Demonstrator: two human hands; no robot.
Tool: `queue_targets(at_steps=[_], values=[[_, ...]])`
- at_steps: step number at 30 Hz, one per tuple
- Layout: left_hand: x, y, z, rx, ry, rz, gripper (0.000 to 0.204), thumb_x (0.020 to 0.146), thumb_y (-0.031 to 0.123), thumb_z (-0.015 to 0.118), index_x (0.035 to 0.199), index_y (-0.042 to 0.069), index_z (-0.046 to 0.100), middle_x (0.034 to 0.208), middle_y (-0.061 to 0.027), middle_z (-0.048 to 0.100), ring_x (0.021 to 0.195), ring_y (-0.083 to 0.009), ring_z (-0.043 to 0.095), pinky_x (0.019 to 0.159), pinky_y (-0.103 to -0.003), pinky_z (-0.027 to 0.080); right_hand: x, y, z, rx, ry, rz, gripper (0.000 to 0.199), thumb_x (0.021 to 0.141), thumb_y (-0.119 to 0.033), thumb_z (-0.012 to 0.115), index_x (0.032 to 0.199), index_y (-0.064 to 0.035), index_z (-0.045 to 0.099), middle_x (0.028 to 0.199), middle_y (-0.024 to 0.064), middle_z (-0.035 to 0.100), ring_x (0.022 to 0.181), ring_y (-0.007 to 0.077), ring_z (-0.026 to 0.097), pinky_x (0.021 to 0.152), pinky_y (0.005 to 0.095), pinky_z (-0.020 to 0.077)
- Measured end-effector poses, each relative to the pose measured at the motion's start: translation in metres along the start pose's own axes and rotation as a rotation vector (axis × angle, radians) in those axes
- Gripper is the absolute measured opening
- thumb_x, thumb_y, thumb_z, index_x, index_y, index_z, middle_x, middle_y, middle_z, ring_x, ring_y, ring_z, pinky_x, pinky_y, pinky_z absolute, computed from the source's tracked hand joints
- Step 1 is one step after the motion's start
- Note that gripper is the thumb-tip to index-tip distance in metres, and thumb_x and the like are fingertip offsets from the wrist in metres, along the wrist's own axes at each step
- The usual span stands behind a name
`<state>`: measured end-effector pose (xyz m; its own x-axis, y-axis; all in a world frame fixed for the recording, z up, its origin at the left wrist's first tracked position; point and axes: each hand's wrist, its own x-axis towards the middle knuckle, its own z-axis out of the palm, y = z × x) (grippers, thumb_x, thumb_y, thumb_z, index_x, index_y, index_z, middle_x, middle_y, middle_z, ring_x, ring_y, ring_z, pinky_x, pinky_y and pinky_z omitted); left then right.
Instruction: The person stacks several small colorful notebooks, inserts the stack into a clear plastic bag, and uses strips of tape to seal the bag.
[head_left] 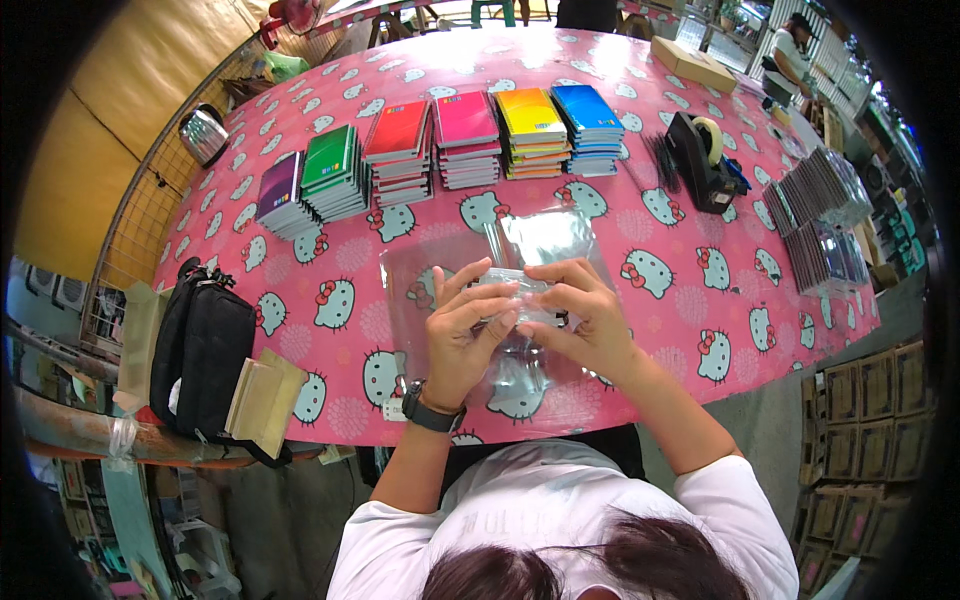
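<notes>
Both hands meet over the middle of the table's near half, fingers bent around a small piece of clear plastic (506, 280). My left hand (466, 325), with a dark watch on the wrist, pinches its left side. On the other side my right hand (585, 312) grips it between thumb and fingers. The fingers partly cover the piece, so its exact kind is unclear. Beneath them lie clear plastic sheets (415, 262), shiny and flat on the cloth. Beyond the hands, stacks of small notebooks stand in a curved row, among them purple (280, 190), red (398, 130) and blue (588, 110).
A black tape dispenser (700, 165) stands at the right, left of stacked clear-cased items (815, 215). A black bag (205, 345) sits at the left edge, below a metal kettle (203, 135). The pink patterned cloth (660, 320) covers the table. A person (788, 58) stands far right.
</notes>
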<state>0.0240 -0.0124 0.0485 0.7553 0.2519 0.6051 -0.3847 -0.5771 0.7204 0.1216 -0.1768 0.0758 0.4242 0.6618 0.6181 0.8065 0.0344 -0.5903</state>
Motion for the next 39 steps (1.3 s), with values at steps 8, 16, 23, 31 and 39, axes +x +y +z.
queue_targets(at_steps=[8,16,23,31,39], values=[[0.023,0.019,0.002,-0.246,0.162,-0.196,0.068,0.080,0.003,0.065,0.139,0.003,0.029,0.110,-0.0144,0.062,0.110,-0.0192,0.055,0.111,-0.043,0.015,0.037,0.007,0.001,0.342,-0.177,0.587,0.023,0.076,-0.017,0.075,0.086,-0.0012,0.061,0.079,-0.0010,0.059,0.066,0.0027,0.049,0.054,0.0197,0.0377],[-0.019,0.038,0.019,0.614,-0.148,0.111,0.051,0.082,0.035,0.063,0.125,0.011,0.051,0.129,-0.0051,0.052,0.124,-0.0219,0.043,0.110,-0.055,0.003,0.039,0.033,-0.005,0.604,-0.254,0.623,0.015,0.080,-0.010,0.069,0.087,0.0020,0.065,0.077,0.0031,0.063,0.073,0.0072,0.057,0.065,0.0218,0.0451],[-0.017,0.044,0.017,0.622,-0.167,0.084,0.061,0.072,0.037,0.071,0.125,0.014,0.051,0.129,-0.0046,0.050,0.124,-0.0218,0.041,0.110,-0.054,0.008,0.014,0.184,-0.169,-0.142,0.619,0.485,0.020,0.081,-0.017,0.064,0.094,-0.0027,0.069,0.082,0.0065,0.066,0.076,0.0122,0.061,0.068,0.0250,0.0470],[-0.016,0.042,0.023,0.646,-0.184,0.103,0.063,0.072,0.037,0.070,0.128,0.017,0.049,0.133,-0.0062,0.045,0.125,-0.0275,0.038,0.108,-0.054,0.011,-0.034,0.328,-0.296,-0.279,0.558,1.028,0.049,0.077,-0.055,0.062,0.087,-0.0082,0.071,0.076,0.0066,0.067,0.080,0.0221,0.064,0.094,0.0380,0.0347],[-0.016,0.045,0.016,0.666,-0.154,0.043,0.059,0.068,0.034,0.073,0.123,0.019,0.056,0.130,-0.0025,0.050,0.122,-0.0228,0.042,0.110,-0.053,0.005,-0.026,0.268,-0.231,-0.332,0.755,0.605,0.022,0.081,-0.029,0.067,0.084,-0.0078,0.070,0.070,0.0028,0.067,0.061,0.0123,0.059,0.059,0.0294,0.0427]])
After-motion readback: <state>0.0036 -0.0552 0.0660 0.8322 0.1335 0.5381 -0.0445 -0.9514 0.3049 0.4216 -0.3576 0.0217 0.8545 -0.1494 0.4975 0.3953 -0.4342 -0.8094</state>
